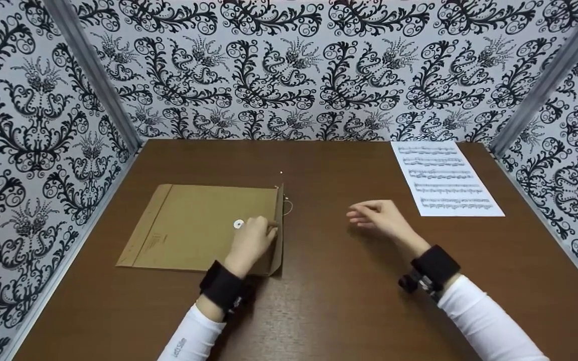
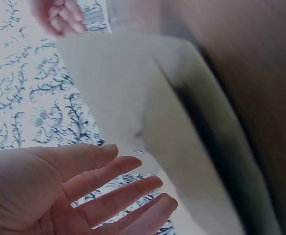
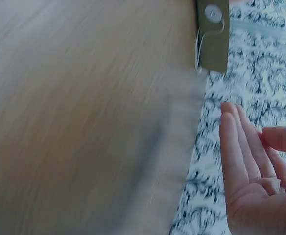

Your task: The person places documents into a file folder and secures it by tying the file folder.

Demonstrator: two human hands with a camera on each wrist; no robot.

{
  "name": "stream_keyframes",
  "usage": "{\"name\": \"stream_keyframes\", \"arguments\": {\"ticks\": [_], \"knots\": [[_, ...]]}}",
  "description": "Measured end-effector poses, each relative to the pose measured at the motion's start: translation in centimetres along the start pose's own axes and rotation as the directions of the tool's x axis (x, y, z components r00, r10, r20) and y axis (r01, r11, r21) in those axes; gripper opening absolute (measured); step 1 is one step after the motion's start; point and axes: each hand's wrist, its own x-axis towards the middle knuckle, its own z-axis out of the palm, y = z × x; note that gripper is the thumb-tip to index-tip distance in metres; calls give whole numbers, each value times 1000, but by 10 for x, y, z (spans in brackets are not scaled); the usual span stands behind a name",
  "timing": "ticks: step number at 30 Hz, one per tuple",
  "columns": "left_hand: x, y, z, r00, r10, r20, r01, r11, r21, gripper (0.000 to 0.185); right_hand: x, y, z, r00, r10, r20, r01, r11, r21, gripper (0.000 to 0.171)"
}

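Head view, brown paper envelope [image 1: 193, 225] flat on the left of the wooden table [image 1: 339, 301], white round button and thin string near its raised flap, left hand [image 1: 254, 240] resting on that flap edge with fingers straight, right hand [image 1: 382, 218] relaxed, well apart, holding nothing.

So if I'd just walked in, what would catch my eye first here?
Probably the bold black-and-white swirl wallpaper closing in the brown table on three sides. Next, the flat brown envelope left of centre, the person's left hand lying at its flap end, by a small white button. The right hand hovers empty mid-table, and a sheet of music lies far right.
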Motion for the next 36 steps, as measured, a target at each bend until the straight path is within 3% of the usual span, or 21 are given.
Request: {"name": "stream_keyframes", "arguments": {"ticks": [6,10,17,20,25,29,36], "knots": [[-8,14,-2,992,108,-72,-107,994,24,16,-12,17,-47,994,-17,-108,10,998,-61,44],[-13,25,-2,987,137,-82,-137,991,12,19,-22,28,-76,982,-24,-187,7,996,-92,45],[-25,45,4,980,184,-77,-188,981,-41,21,-33,49,-122,928,-51,-369,-16,984,-177,44],[-29,52,6,979,199,-53,-201,979,-34,21,-38,55,-139,887,-73,-455,-85,944,-318,45],[-36,64,9,974,228,0,-228,974,3,22,-42,63,-162,834,-121,-538,-220,822,-525,46],[-38,73,14,955,292,51,-294,955,41,24,-43,69,-177,842,-130,-523,-235,786,-572,47],[-45,80,28,905,414,100,-423,899,110,30,-48,78,-192,888,-79,-453,-264,719,-643,51]]}}
